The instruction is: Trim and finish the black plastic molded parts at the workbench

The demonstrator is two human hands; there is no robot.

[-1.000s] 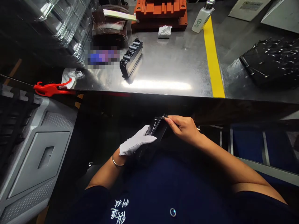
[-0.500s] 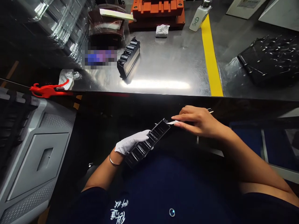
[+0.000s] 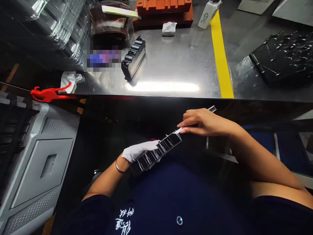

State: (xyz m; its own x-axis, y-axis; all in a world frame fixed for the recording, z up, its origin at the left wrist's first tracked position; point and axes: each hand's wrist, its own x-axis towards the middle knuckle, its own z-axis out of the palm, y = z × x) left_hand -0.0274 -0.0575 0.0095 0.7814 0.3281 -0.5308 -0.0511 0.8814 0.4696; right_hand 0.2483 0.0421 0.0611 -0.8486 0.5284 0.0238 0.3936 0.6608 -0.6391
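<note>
My left hand (image 3: pixel 140 150), in a white glove, is closed around a long black plastic part (image 3: pixel 171 143) with a row of ribbed slots. The part is held tilted, its far end up to the right. My bare right hand (image 3: pixel 204 121) pinches a slim knife (image 3: pixel 177 131), its pale pointed blade at the upper corner of the part's far end. The knife's back end sticks out behind the hand. On the metal bench, a similar black part (image 3: pixel 134 58) with scalloped edges stands beyond my hands.
An orange fixture (image 3: pixel 163 13), a white folded wad (image 3: pixel 169 29) and a white bottle (image 3: pixel 208 14) stand at the back. Yellow tape (image 3: pixel 222 58) crosses the bench. Black parts (image 3: pixel 286 60) lie right; clear trays (image 3: pixel 61 29) are stacked left. A red air gun (image 3: pixel 49 94) hangs at the edge.
The black part has turned, its far end lower and further right. My right hand has shifted slightly left and up, and the blade has moved along the part's end to its upper corner.
</note>
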